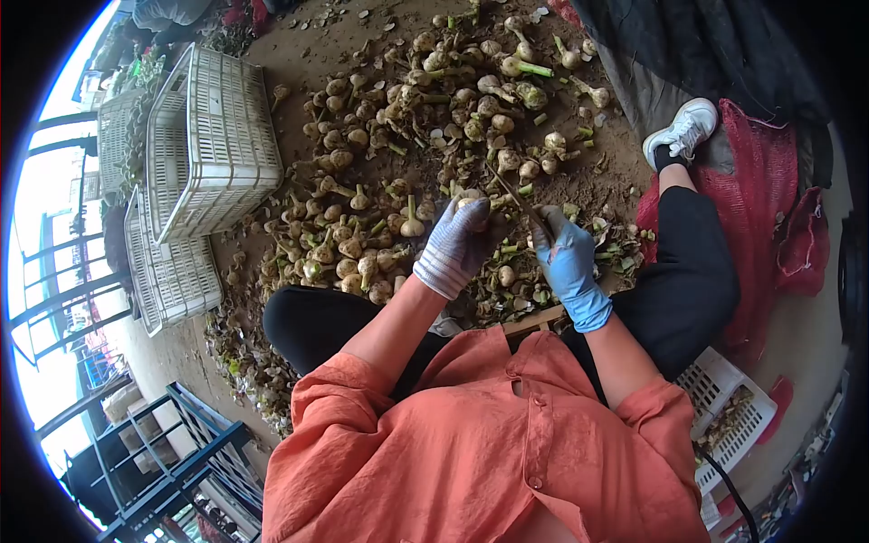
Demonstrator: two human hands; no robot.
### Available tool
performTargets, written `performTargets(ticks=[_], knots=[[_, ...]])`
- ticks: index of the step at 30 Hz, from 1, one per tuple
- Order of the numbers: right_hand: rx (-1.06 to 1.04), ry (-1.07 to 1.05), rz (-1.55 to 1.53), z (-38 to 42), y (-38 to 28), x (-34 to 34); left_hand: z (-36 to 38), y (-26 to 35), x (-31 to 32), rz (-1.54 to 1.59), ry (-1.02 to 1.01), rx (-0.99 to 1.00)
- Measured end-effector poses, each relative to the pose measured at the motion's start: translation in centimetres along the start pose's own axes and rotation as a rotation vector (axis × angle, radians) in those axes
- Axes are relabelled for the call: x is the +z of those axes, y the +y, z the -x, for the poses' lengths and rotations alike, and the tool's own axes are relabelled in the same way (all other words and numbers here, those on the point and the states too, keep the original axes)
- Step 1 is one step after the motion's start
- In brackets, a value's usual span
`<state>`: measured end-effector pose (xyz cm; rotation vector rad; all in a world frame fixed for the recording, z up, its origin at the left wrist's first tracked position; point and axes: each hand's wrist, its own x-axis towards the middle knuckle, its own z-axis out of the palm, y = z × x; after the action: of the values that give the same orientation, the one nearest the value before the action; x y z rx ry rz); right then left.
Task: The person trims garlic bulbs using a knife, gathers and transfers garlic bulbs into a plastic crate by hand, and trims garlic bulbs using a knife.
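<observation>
My left hand [457, 240], in a pale knit glove with a striped cuff, is closed around a garlic bulb [467, 201], mostly hidden by the fingers. In a blue glove, my right hand [570, 262] grips a knife [520, 201], its dark narrow blade slanting up and left toward the left hand. Both hands are over the middle of a wide heap of soil-covered garlic bulbs [348, 231], many with short cut stems. A single bulb [506, 275] lies below, between the two wrists.
White plastic crates [231, 136] stand tilted at the left. Red mesh sacks [760, 190] and dark sheeting [724, 54] lie at the right, near an outstretched leg with a white shoe [683, 131]. Behind my right elbow sits a white basket [747, 425] with scraps inside.
</observation>
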<state>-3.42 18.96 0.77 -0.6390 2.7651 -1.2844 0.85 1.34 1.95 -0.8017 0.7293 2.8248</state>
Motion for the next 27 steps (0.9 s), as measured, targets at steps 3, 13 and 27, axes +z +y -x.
performTargets(ticks=[3, 13, 27], knots=[[0.354, -0.214, 0.33, 1.9, 6.5, 1.6, 1.5, 2.4, -0.6, -0.24, 0.029, 0.061], [0.209, 0.091, -0.14, -0.8, 3.3, -2.6, -11.8, 3.8, -8.1, -1.463, 0.126, -0.269], [0.366, 0.079, -0.168, -1.6, 4.7, -2.9, -16.8, -3.5, -4.4, -1.048, 0.028, -0.137]])
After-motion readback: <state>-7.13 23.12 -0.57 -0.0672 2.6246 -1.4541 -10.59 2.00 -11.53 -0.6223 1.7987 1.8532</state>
